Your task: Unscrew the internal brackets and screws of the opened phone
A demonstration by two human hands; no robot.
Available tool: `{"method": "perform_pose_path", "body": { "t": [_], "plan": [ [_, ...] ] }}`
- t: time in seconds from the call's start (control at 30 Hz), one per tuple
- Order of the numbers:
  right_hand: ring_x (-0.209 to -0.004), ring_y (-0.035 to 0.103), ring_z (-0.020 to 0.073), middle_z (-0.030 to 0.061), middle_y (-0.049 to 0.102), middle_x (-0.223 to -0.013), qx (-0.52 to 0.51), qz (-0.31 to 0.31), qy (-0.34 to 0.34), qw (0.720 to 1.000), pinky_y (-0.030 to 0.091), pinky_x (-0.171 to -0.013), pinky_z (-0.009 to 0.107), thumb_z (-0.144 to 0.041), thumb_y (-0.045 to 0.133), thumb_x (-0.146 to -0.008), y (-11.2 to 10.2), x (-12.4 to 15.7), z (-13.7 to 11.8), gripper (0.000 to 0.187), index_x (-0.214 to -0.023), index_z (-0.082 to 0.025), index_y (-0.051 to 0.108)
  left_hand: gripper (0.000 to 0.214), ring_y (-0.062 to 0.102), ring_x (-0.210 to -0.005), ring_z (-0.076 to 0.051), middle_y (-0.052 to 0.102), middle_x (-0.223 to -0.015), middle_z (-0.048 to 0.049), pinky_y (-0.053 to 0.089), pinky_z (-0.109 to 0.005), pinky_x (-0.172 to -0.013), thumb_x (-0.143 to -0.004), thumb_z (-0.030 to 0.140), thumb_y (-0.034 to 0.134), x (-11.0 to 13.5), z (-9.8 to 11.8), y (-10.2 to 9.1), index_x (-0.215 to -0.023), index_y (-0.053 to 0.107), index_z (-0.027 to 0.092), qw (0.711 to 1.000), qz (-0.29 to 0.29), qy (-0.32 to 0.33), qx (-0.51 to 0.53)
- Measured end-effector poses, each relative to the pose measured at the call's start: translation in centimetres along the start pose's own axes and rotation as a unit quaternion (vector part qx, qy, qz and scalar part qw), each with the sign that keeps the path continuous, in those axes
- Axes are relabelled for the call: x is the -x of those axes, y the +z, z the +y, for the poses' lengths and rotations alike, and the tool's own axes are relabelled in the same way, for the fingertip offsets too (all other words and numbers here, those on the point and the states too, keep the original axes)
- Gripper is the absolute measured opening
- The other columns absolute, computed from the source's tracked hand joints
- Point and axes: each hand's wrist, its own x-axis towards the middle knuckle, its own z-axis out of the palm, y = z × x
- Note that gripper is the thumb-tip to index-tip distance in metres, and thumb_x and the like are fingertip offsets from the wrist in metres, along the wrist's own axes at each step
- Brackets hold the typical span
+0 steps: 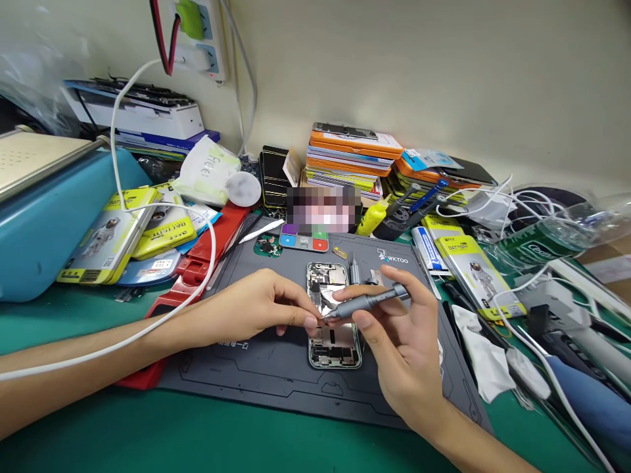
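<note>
Screwdriver (361, 305), slim, grey, in the grasp of right hand (408, 345), left hand (269, 303) at tip, hold unclear.

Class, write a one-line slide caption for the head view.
Over an opened phone, the right hand holds a grey pen-shaped tool, its tip by the left hand.

The mat (276, 387) reads "WKTOO"; yellow box (480, 276), "BATTERY"; white pouch (204, 176), "Free".

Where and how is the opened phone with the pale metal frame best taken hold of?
Probably by the long edges of the opened phone with the pale metal frame, at its lower end, coming from the near side: it lies flat, inner parts exposed, and the left hand and right hand partly cover its middle.
</note>
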Motion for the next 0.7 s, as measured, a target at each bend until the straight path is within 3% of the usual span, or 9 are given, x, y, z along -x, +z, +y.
{"method": "perform_pose_path", "body": {
  "t": [0.2, 0.43, 0.7],
  "plan": [
    [-0.092, 0.081, 0.0164, 0.0032, 0.078, -0.119, -0.005, 0.022, 0.009, 1.000, 0.073, -0.084, 0.036, -0.020, 0.060, -0.111, -0.18, -0.11, 0.09, 0.043, -0.147, -0.039, 0.046, 0.017, 0.069, -0.080, -0.012, 0.085, -0.093, 0.0022, 0.049, -0.017, -0.072, -0.096, 0.036, 0.080, 0.15, 0.27, 0.09, -0.100, 0.088, 0.021, 0.999, 0.016, 0.018, -0.035],
    [-0.091, 0.081, 0.0171, 0.0040, 0.078, -0.118, -0.024, 0.013, 0.022, 0.999, 0.073, -0.083, 0.037, -0.023, 0.059, -0.112, -0.12, -0.45, -0.04, 0.041, -0.147, -0.039, 0.045, 0.019, 0.065, -0.070, -0.010, 0.085, -0.094, 0.0002, 0.050, -0.017, -0.064, -0.096, 0.036, 0.080, 0.05, 0.35, 0.04, -0.101, 0.087, 0.019, 1.000, 0.003, 0.003, 0.003],
    [-0.089, 0.079, 0.0170, 0.0030, 0.077, -0.115, -0.055, 0.021, 0.046, 0.997, 0.072, -0.075, 0.033, -0.023, 0.060, -0.110, -0.13, -0.55, -0.22, 0.041, -0.145, -0.038, 0.045, 0.017, 0.076, -0.091, -0.018, 0.086, -0.100, -0.0041, 0.057, -0.021, -0.070, -0.095, 0.033, 0.081, 0.06, -0.12, 0.13, -0.102, 0.087, 0.019, 0.997, -0.023, 0.015, 0.075]
  ]
}}
